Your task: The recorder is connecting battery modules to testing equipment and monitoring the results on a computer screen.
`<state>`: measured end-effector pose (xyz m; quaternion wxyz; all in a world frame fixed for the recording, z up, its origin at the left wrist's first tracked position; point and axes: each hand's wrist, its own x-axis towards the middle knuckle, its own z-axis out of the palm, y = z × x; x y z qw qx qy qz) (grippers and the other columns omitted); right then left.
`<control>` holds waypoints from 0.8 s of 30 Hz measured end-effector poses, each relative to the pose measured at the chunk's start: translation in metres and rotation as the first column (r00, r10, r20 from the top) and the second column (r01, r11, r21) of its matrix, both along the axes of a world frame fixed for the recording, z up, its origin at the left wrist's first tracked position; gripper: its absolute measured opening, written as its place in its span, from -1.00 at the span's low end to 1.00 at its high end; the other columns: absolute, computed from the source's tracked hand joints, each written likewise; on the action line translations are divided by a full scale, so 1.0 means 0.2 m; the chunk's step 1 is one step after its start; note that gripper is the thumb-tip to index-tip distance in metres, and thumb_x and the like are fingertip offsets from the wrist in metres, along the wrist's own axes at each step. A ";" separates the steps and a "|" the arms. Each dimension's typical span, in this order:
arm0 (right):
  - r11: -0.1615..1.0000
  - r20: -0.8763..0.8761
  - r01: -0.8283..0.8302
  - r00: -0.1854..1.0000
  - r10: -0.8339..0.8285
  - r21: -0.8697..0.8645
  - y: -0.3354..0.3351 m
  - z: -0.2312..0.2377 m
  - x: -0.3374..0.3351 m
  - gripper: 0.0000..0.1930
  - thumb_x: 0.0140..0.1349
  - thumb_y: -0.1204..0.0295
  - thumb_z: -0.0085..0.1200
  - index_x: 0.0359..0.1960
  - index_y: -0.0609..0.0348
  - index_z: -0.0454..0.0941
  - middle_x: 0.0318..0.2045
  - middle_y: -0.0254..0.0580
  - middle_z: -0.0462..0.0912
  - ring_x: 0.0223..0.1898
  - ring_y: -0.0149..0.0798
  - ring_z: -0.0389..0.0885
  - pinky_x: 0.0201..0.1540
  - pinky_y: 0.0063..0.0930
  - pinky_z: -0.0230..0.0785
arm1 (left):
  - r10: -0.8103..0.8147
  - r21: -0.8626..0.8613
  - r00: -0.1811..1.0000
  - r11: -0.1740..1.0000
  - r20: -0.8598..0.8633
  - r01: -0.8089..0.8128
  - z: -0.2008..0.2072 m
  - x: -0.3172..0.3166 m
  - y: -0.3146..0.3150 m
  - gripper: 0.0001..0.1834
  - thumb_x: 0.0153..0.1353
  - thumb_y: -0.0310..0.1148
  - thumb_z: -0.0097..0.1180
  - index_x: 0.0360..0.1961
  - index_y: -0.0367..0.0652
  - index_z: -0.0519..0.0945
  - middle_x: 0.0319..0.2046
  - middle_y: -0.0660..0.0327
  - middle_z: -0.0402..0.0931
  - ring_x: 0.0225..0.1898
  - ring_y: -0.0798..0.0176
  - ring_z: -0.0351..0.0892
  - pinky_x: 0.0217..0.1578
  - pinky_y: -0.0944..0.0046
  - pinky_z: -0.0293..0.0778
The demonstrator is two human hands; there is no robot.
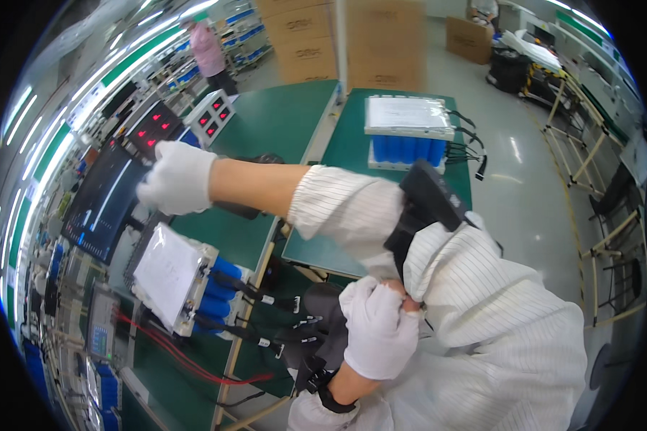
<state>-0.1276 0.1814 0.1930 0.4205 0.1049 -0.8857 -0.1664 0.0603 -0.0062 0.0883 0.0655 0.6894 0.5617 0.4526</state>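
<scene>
— Where to find the right hand (176, 179)?
— Between nine and ten o'clock, gloved in white, stretched out in front of the monitor (101, 205).
— With fingers open or closed?
— Looks curled; can't tell whether around anything.
— And for the left hand (381, 329)?
— Toward five o'clock, also gloved, against or just beside the right sleeve (349, 201); hard to say which. Bent inward at the fingers, but impossible to tell if gripping cloth.
— Where to look for the near pack (188, 281)?
— Toward eight, on the green counter (241, 237), below the right hand, with white sheet (165, 273) on top and black leads (250, 289) toward four.
— Anything toward one-thirty?
— Just a second pack (407, 128), blue-sided.
</scene>
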 end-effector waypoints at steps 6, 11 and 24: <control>0.869 0.412 0.006 0.882 0.229 -0.495 -0.10 -0.18 0.13 -0.85 0.06 0.32 0.01 -0.45 0.07 0.58 -0.52 -0.05 0.62 -0.42 -0.01 0.65 -0.32 -0.13 0.49 | 0.129 0.019 0.984 0.991 0.124 -0.133 0.18 -0.27 -0.20 -0.81 0.08 -0.43 0.19 -0.23 -0.11 0.56 -0.03 0.05 0.52 -0.06 -0.05 0.47 -0.05 0.12 0.32; 0.709 0.356 0.252 0.934 -0.001 -0.659 -0.10 -0.39 -0.08 -0.79 0.03 0.37 -0.03 -0.38 0.16 0.61 -0.41 0.07 0.65 -0.32 0.07 0.66 -0.23 -0.09 0.49 | 0.251 0.033 0.967 0.968 -0.040 -0.250 0.05 -0.16 0.01 -0.62 -0.01 -0.52 0.22 -0.10 -0.24 0.51 -0.22 0.04 0.53 -0.16 -0.05 0.48 -0.12 0.10 0.36; 0.871 0.267 0.302 0.941 -0.208 -0.386 0.20 -0.60 0.01 -0.75 0.12 0.29 -0.08 -0.35 0.03 0.67 -0.40 0.01 0.66 -0.35 0.01 0.65 -0.23 -0.18 0.48 | 0.226 -0.141 0.920 0.972 0.319 -0.189 0.09 -0.22 0.12 -0.75 0.07 -0.56 0.22 -0.20 -0.34 0.52 -0.36 0.22 0.52 -0.32 0.43 0.42 -0.26 0.42 0.38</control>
